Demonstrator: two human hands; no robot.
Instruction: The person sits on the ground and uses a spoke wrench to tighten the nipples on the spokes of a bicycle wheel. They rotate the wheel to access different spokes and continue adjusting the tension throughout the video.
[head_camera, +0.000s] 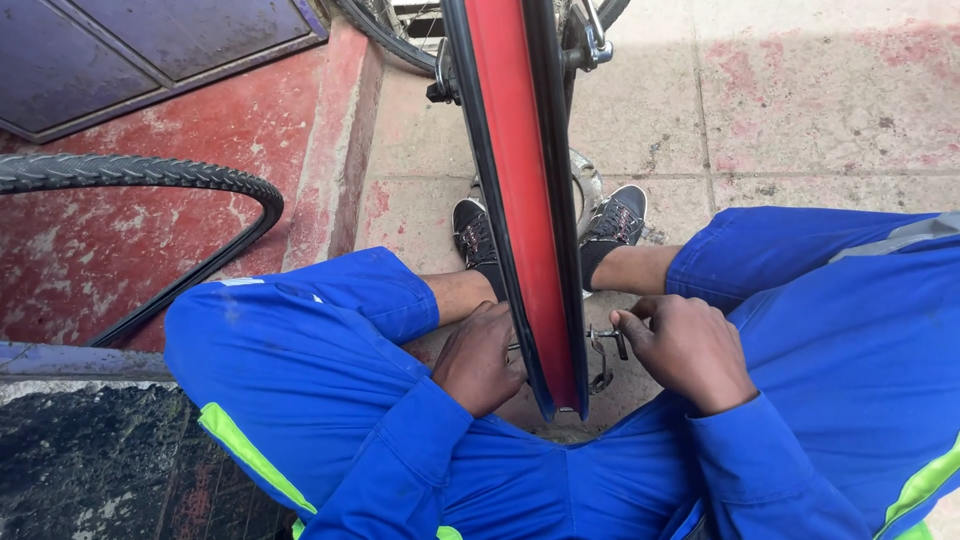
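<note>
A bicycle wheel rim with a red rim strip (522, 190) stands upright between my knees, seen edge-on. My left hand (480, 358) is curled against the left side of the rim near the hub. My right hand (685, 350) is closed on a small metal fitting (606, 340) at the hub axle on the right side. My legs in blue overalls (300, 350) flank the wheel, and my black shoes (475, 235) rest on the pavement beyond it.
A loose black tyre (150, 175) lies on the red floor at the left. A raised kerb (345, 150) separates the red floor from the concrete paving. Another wheel and bicycle parts (590, 40) stand at the top. A dark slab (90, 460) lies at lower left.
</note>
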